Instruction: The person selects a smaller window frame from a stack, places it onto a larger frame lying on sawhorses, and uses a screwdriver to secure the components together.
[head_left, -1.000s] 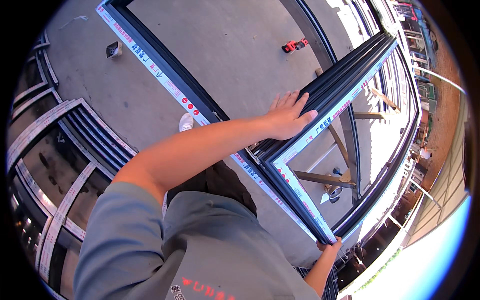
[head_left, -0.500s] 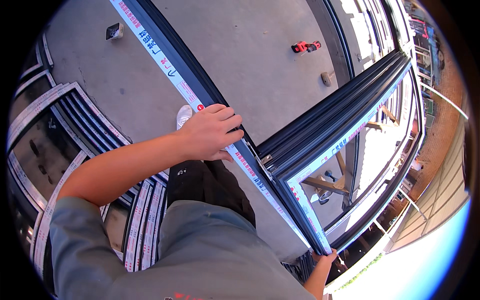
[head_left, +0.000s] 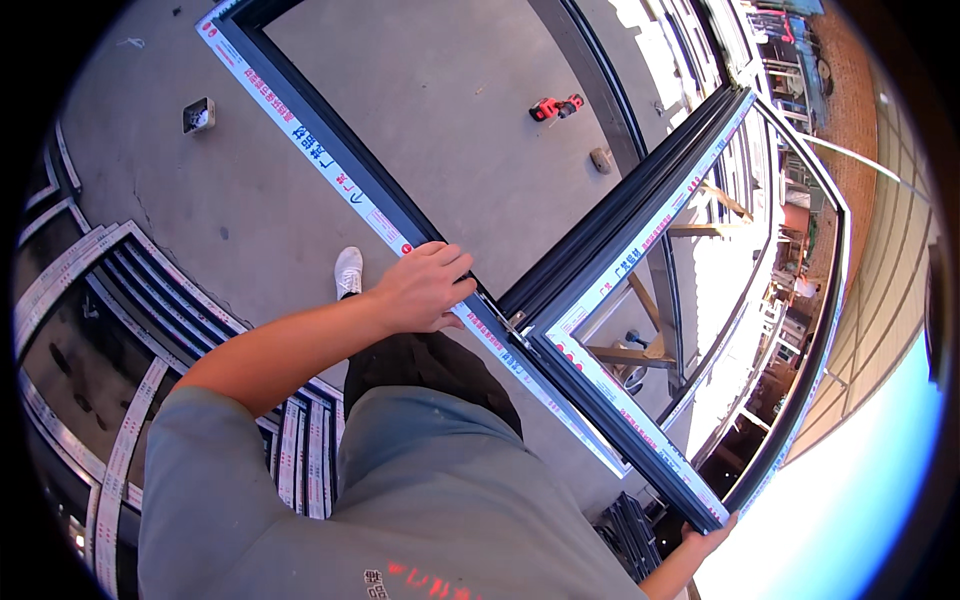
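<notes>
My left hand (head_left: 432, 287) is closed over the near bar of a dark metal window frame (head_left: 350, 165), which has printed white film along its edge. Its fingers lie across the bar and its thumb comes down on the side towards me. Right of it, a dark sash (head_left: 628, 425) with the same film stands swung out from the frame. A metal hinge piece (head_left: 517, 325) shows where the two meet. At lower right my right hand (head_left: 708, 538) grips the sash's near corner from outside; part of its fingers is hidden behind the corner.
A red and black cordless drill (head_left: 556, 108) lies on the concrete floor beyond the frame, near a brown block (head_left: 600, 160). A small open box (head_left: 199, 115) stands at the left. Stacked film-edged frames (head_left: 130, 290) fill the left side. Wooden supports (head_left: 640, 355) show through the sash.
The sash's near corner has moved right and towards me with my right hand, widening the gap to the frame. My left hand keeps its place on the bar. The whole view has shifted.
</notes>
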